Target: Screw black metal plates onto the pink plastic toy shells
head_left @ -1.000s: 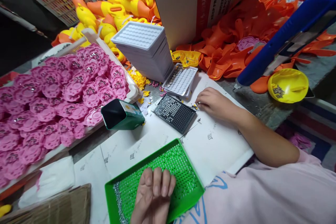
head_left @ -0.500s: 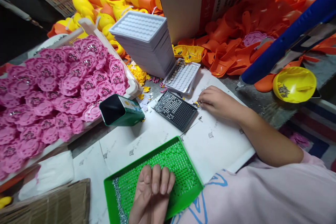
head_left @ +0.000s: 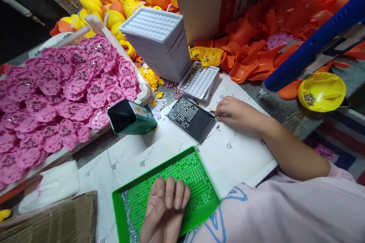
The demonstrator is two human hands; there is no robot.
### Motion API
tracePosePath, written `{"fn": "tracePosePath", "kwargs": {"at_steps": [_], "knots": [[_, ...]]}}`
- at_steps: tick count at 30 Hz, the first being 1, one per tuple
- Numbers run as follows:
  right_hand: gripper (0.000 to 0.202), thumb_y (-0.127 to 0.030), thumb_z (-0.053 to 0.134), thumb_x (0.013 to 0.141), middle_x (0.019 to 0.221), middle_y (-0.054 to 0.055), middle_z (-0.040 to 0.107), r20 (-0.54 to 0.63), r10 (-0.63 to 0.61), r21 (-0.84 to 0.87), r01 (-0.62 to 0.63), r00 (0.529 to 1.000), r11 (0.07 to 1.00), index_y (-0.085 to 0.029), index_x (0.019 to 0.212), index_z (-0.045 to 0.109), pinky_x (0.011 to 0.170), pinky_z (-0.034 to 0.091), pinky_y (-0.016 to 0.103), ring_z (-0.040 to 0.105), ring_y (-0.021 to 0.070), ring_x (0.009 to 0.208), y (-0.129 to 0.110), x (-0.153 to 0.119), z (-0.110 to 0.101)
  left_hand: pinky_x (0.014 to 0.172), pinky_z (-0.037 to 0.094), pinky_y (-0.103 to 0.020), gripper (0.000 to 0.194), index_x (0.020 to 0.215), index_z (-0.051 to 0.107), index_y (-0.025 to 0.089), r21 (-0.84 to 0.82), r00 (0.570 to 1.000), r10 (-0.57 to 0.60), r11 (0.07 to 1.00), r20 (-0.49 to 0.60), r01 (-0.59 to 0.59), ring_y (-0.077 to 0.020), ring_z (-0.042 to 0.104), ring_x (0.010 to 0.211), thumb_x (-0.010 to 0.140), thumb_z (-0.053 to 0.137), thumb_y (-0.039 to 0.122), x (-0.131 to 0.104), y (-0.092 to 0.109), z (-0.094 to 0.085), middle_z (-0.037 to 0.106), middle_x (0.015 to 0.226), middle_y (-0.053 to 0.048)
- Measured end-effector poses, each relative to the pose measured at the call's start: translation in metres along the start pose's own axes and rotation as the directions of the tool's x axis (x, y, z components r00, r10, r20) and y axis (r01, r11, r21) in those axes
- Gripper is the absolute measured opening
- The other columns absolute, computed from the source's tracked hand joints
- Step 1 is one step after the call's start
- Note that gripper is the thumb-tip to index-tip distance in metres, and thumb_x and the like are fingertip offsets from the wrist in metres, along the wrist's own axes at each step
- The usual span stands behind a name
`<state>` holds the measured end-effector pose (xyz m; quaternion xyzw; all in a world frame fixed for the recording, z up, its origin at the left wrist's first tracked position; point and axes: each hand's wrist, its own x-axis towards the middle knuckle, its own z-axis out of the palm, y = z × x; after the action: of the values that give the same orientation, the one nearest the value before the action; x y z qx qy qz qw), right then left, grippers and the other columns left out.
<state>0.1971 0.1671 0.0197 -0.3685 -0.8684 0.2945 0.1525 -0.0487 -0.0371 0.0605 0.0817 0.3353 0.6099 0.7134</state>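
My left hand point(head_left: 168, 205) is palm up over the green perforated tray point(head_left: 196, 182), its fingers curled in; anything inside them is hidden. Small metal pieces point(head_left: 129, 212) lie along that tray's left side and in many of its holes. Farther off, my right hand point(head_left: 238, 113) rests on the white sheet with its fingers pinched together. Its fingertips are at the right edge of the small black perforated tray point(head_left: 203, 121), beside a tiny yellowish piece too small to name. Silvery metal bits cover the left half of the black tray.
A dark green open container point(head_left: 137, 119) lies left of the black tray. Behind stand stacked white trays point(head_left: 171, 53) and a lower tray point(head_left: 203, 83). Pink parts point(head_left: 62, 83) fill a crate at left. A blue tool point(head_left: 308, 49) slants in above a yellow bowl point(head_left: 333, 93).
The view has shifted very slightly. Both hands keep nearly the same places and poses, and the trays stay put.
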Motion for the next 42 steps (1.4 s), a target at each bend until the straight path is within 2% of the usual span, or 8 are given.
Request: {"fn": "tracePosePath", "kwargs": {"at_steps": [9, 13, 18, 22, 27, 32, 37, 42], "knots": [[0.009, -0.017, 0.059, 0.082, 0.090, 0.009, 0.067, -0.060, 0.075, 0.147, -0.066, 0.995, 0.987, -0.017, 0.085, 0.068, 0.088, 0.042, 0.036, 0.057, 0.0209, 0.092, -0.002, -0.001, -0.005, 0.063, 0.043, -0.027, 0.011, 0.082, 0.053, 0.020, -0.002, 0.999, 0.018, 1.000, 0.051, -0.018, -0.0110, 0.046, 0.065, 0.083, 0.064, 0.020, 0.001, -0.001, 0.000, 0.045, 0.066, 0.003], [0.010, -0.021, 0.060, 0.081, 0.094, 0.008, 0.068, -0.124, 0.183, 0.290, -0.141, 0.975, 0.947, -0.017, 0.087, 0.068, 0.080, 0.045, 0.032, 0.060, 0.0174, 0.086, -0.006, -0.003, -0.008, 0.062, 0.042, -0.027, 0.013, 0.081, 0.053, 0.020, 0.002, 0.999, 0.017, 1.000, 0.028, -0.017, -0.0111, 0.045, 0.063, 0.082, 0.065, 0.021, 0.000, -0.001, -0.001, 0.043, 0.065, 0.003], [0.014, -0.026, 0.066, 0.077, 0.086, 0.005, 0.069, -0.162, 0.339, 0.518, -0.212, 0.927, 0.828, -0.017, 0.086, 0.069, 0.068, 0.044, 0.026, 0.060, 0.0139, 0.076, -0.006, -0.003, -0.006, 0.060, 0.041, -0.027, 0.014, 0.080, 0.053, 0.021, 0.006, 1.000, 0.008, 1.000, -0.009, -0.008, -0.0110, 0.043, 0.062, 0.080, 0.067, 0.021, 0.000, -0.001, 0.000, 0.041, 0.064, 0.003], [0.028, -0.037, 0.075, 0.070, 0.082, 0.004, 0.068, -0.148, 0.440, 0.736, -0.198, 0.886, 0.647, -0.016, 0.087, 0.068, 0.068, 0.047, 0.027, 0.061, 0.0131, 0.072, -0.006, -0.002, -0.002, 0.061, 0.043, -0.026, 0.013, 0.079, 0.054, 0.020, -0.010, 1.000, 0.010, 1.000, -0.022, -0.011, -0.0108, 0.046, 0.062, 0.081, 0.066, 0.020, 0.000, -0.001, -0.001, 0.044, 0.065, 0.003], [0.038, -0.041, 0.084, 0.059, 0.073, 0.001, 0.066, -0.028, 0.466, 0.910, -0.170, 0.885, 0.377, -0.017, 0.083, 0.067, 0.059, 0.047, 0.023, 0.059, 0.0097, 0.063, -0.025, -0.003, 0.002, 0.061, 0.045, -0.024, 0.010, 0.081, 0.061, 0.020, 0.015, 0.991, 0.018, 1.000, -0.134, -0.016, -0.0105, 0.053, 0.064, 0.077, 0.069, 0.015, 0.003, -0.002, 0.000, 0.052, 0.071, 0.001], [0.033, -0.039, 0.085, 0.060, 0.068, -0.001, 0.064, 0.179, 0.373, 0.953, -0.254, 0.910, 0.164, -0.019, 0.081, 0.069, 0.055, 0.046, 0.019, 0.056, 0.0062, 0.057, -0.053, -0.007, 0.011, 0.059, 0.043, -0.023, 0.010, 0.079, 0.068, 0.017, -0.013, 0.971, -0.077, 0.997, -0.226, 0.076, -0.0103, 0.054, 0.061, 0.071, 0.073, 0.014, 0.011, -0.002, 0.007, 0.056, 0.070, 0.000], [0.028, -0.038, 0.084, 0.062, 0.068, -0.002, 0.063, 0.343, 0.290, 0.924, -0.377, 0.894, 0.069, -0.020, 0.081, 0.072, 0.055, 0.045, 0.016, 0.056, 0.0042, 0.056, -0.087, -0.005, 0.019, 0.055, 0.039, -0.022, 0.011, 0.079, 0.070, 0.013, -0.053, 0.975, -0.141, 0.990, -0.170, 0.134, -0.0084, 0.050, 0.055, 0.073, 0.073, 0.021, 0.012, -0.005, 0.008, 0.053, 0.062, 0.000], [0.025, -0.034, 0.083, 0.064, 0.069, -0.001, 0.064, 0.411, 0.219, 0.897, -0.435, 0.885, 0.077, -0.019, 0.082, 0.072, 0.055, 0.045, 0.016, 0.056, 0.0050, 0.059, -0.119, -0.002, 0.041, 0.046, 0.026, -0.018, 0.024, 0.080, 0.070, 0.012, 0.004, 0.993, -0.115, 0.993, -0.034, 0.115, -0.0030, 0.030, 0.041, 0.078, 0.073, 0.036, 0.008, -0.012, 0.003, 0.029, 0.048, 0.009]]}}
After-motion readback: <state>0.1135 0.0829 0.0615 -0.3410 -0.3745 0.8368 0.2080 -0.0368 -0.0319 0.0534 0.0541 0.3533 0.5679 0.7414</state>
